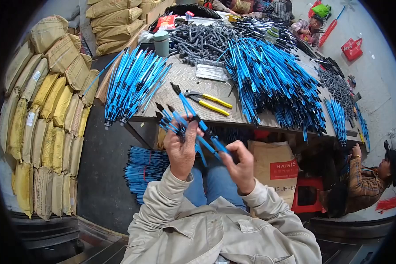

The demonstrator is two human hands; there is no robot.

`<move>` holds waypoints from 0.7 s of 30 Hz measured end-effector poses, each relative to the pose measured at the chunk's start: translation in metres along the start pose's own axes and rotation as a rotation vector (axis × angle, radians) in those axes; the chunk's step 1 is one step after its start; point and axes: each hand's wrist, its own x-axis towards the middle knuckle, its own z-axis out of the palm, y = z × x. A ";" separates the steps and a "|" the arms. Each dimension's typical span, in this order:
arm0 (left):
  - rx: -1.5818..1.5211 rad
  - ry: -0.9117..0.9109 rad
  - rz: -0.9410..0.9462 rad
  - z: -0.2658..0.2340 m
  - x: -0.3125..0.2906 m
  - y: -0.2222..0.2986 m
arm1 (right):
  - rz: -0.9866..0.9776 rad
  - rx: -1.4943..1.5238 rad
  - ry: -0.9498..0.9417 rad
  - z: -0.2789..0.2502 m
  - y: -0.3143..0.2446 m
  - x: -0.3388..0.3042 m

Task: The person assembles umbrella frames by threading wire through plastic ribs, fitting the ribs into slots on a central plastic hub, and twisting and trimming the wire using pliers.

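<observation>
Plenty of blue plastic rods with black tips are already heaped on the patterned worktop point(185, 79) at 12 o'clock, while a small fan of them point(182, 116) is gripped in the closed left hand point(180, 147) and one rod point(211, 138) is pinched by the right hand point(241, 165), yellow-handled pliers point(209, 102) lying unused.

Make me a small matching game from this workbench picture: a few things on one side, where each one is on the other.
Things:
1. bundle of blue and black rods
2. yellow-handled pliers
3. pale green cylindrical cup
4. tan woven sacks

Places:
A. stacked far left
B. on the table's far end, upright
C. gripped in the left hand
D. flat on the table, beyond the hands

Pairs: 1-C, 2-D, 3-B, 4-A
</observation>
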 end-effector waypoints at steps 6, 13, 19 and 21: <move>-0.645 0.043 -0.356 -0.024 0.015 -0.014 | -0.213 -0.029 -0.694 -0.037 -0.007 0.081; -0.742 -0.182 -0.575 -0.015 0.014 -0.007 | -0.358 -1.073 -0.038 -0.086 0.070 0.338; -0.737 -0.315 -0.625 -0.023 0.014 -0.025 | -0.210 -1.450 -0.005 -0.076 0.133 0.407; -0.696 -0.277 -0.620 -0.026 0.014 -0.029 | -0.128 -1.521 -0.044 -0.074 0.134 0.406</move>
